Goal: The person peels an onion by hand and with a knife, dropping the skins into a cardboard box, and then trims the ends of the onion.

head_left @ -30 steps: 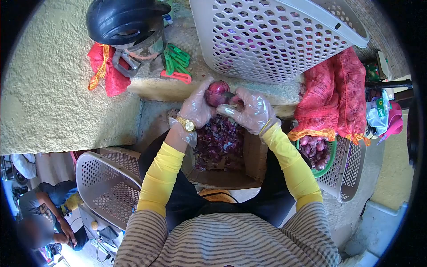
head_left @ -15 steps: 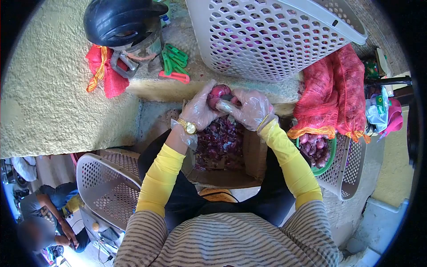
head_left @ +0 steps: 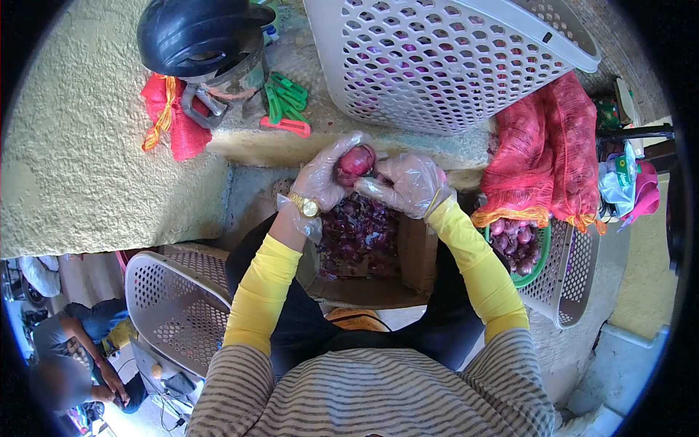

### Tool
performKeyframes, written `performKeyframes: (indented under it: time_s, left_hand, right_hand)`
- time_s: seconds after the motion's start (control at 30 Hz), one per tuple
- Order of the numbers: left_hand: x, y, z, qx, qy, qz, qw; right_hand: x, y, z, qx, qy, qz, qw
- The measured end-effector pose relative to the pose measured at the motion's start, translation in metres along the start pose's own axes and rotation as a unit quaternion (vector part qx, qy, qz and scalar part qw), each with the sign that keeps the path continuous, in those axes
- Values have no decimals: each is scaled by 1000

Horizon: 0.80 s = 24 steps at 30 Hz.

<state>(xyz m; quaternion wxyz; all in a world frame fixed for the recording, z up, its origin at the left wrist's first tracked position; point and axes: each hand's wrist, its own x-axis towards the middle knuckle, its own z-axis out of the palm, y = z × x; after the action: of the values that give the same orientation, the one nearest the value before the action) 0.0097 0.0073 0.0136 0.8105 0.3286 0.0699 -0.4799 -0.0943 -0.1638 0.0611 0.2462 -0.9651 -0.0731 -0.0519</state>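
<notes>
My left hand (head_left: 325, 175), in a clear plastic glove with a gold watch at the wrist, is closed around a red onion (head_left: 355, 163). Just right of the onion is my right hand (head_left: 411, 183), gloved the same way, its fingers curled in a pinch. What lies between those fingertips is hidden. Below both hands a cardboard box (head_left: 416, 255) stands between my legs, with loose purple onion skins (head_left: 358, 234) inside.
A large perforated basket (head_left: 429, 65) with onions stands ahead. Red mesh sacks (head_left: 520, 156) lie right, above a green basket of small onions (head_left: 517, 251). Another basket (head_left: 175, 306) is left; a helmet (head_left: 200, 36) and green clips (head_left: 285, 98) sit ahead-left. A person sits lower left.
The onion has turned and shifted slightly left in my left hand, showing more of its surface. My right hand's fingers have drawn back a little from it.
</notes>
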Motion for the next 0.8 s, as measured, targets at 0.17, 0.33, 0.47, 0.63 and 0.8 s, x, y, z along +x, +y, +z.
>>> performKeyframes:
  time_s: [0.17, 0.33, 0.47, 0.63, 0.8]
  left_hand:
    - [-7, -1, 7, 32, 4, -20, 999]
    - [3, 0, -7, -35, -4, -50, 998]
    - [7, 6, -9, -77, 21, -40, 996]
    - [4, 4, -11, -45, 9, -32, 998]
    - [2, 0, 2, -13, 40, -26, 999]
  right_hand:
    - [-2, -3, 0, -44, -40, -25, 998]
    - [-7, -12, 8, -41, -76, -75, 993]
    - [-7, -17, 12, -37, -156, -55, 985]
    - [-4, -17, -4, 5, -17, -35, 999]
    - [1, -11, -1, 45, 130, 4, 990]
